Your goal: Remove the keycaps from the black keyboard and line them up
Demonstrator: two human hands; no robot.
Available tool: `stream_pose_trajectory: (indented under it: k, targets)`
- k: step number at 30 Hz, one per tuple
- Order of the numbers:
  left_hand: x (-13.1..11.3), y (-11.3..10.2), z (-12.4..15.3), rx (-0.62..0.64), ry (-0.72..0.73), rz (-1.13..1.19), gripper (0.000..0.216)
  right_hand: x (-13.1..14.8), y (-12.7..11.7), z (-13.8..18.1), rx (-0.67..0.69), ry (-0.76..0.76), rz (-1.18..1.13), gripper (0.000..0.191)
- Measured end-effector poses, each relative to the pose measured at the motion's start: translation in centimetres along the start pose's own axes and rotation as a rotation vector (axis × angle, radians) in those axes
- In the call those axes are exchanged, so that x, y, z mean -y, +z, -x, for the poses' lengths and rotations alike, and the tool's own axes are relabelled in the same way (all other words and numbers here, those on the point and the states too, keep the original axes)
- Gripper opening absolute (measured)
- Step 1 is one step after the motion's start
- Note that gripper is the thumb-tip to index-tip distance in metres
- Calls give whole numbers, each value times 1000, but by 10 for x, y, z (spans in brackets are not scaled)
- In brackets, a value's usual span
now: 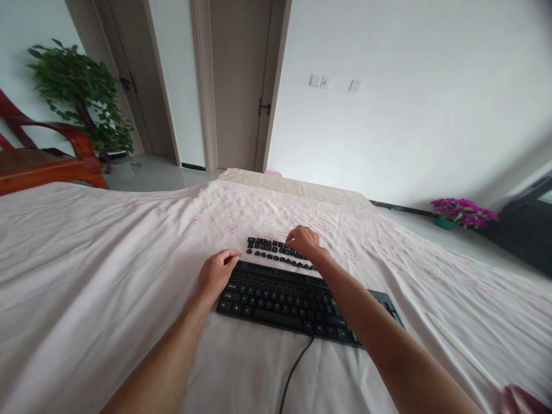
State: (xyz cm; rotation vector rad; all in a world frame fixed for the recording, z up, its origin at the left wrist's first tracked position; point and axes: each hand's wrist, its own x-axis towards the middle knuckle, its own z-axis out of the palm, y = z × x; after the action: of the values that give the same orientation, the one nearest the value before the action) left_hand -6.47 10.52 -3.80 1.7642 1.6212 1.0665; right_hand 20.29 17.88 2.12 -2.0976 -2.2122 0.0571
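A black keyboard [284,299] lies on the pale pink flowered sheet [107,270], its cable [293,368] running toward me. Behind it sit rows of loose black keycaps [269,252]. My left hand [218,271] rests at the keyboard's far left corner, fingers curled against its edge. My right hand [304,240] reaches over the keyboard to the right end of the loose keycaps, fingers bent down and pinched on them; what it holds is hidden.
A red wooden chair [43,158] and a green potted plant [80,92] stand at the far left. Doors [237,86] lie beyond the bed. A pot of purple flowers [461,211] sits on the floor at right, beside dark furniture [528,236].
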Motion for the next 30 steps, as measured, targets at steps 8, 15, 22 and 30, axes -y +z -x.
stream_pose_trajectory:
  k: [8,15,22,30]
  targets:
    - [-3,-1,2,-7,3,-18,28,-16,-38,29,-164,-26,-208,48]
    - [-6,-2,6,-45,7,19,28,-39,-71,105,-164,-40,-346,54]
    - [-61,2,26,-14,225,-52,24,-53,-50,151,-42,53,-737,28]
    - [-123,49,33,340,397,45,20,-36,-26,173,-131,-53,-886,37]
